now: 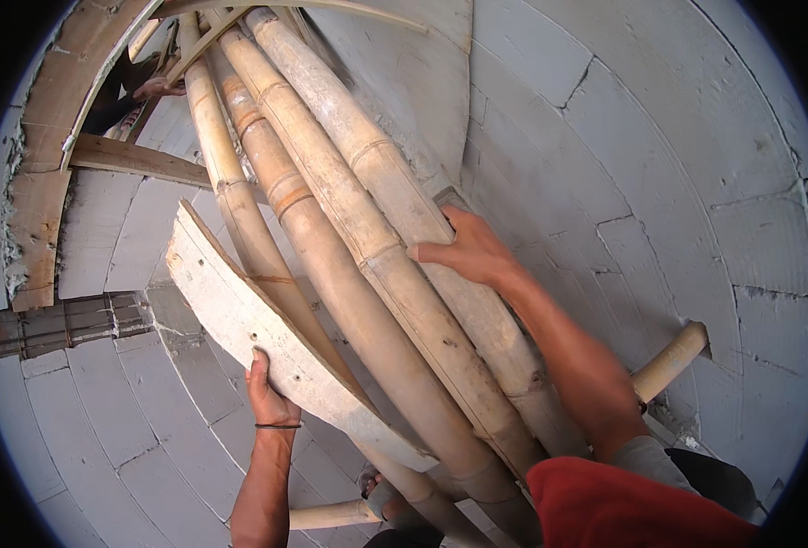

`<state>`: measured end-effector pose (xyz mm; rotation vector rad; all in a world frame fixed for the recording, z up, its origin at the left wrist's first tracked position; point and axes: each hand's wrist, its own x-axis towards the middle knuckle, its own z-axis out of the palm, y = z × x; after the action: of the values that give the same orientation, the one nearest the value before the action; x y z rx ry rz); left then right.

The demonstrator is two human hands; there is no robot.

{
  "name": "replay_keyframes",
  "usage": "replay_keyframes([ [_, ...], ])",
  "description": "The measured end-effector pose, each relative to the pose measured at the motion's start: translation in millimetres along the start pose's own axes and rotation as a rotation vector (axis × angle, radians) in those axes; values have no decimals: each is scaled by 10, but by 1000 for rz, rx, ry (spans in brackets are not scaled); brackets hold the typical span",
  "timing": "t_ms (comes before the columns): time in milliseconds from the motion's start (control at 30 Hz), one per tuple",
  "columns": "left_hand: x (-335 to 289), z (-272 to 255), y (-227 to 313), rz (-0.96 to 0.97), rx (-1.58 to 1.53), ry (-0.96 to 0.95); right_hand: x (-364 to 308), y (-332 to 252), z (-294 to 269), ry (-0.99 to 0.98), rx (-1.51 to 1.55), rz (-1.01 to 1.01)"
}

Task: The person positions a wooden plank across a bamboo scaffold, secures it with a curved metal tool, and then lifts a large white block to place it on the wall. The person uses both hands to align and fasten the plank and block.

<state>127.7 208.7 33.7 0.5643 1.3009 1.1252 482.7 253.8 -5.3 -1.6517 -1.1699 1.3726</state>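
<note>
- Your left hand grips the wooden plank by its left edge, thumb on the upper face, left of the bamboo poles.
- The plank lies between that hand and the poles, its long axis slanting roughly as they do, its lower end overlapping the leftmost.
- Your right hand, farther from the plank, spreads over the rightmost pole; you can't tell whether it grips.

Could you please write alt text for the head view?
A person's left hand grips a pale board near several long bamboo poles; the right hand rests on one. A grey block wall stands at right.
</note>
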Motion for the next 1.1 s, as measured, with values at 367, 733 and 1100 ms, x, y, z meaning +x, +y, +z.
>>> replay_keyframes([
  [367,119,195,-260,23,213,32,28,43,-33,10,-120,13],
  [733,199,160,-314,144,313,146,236,111,-52,-84,82,8],
  [1100,216,181,-340,175,253,155,195,37,-58,-33,-19,-90],
])
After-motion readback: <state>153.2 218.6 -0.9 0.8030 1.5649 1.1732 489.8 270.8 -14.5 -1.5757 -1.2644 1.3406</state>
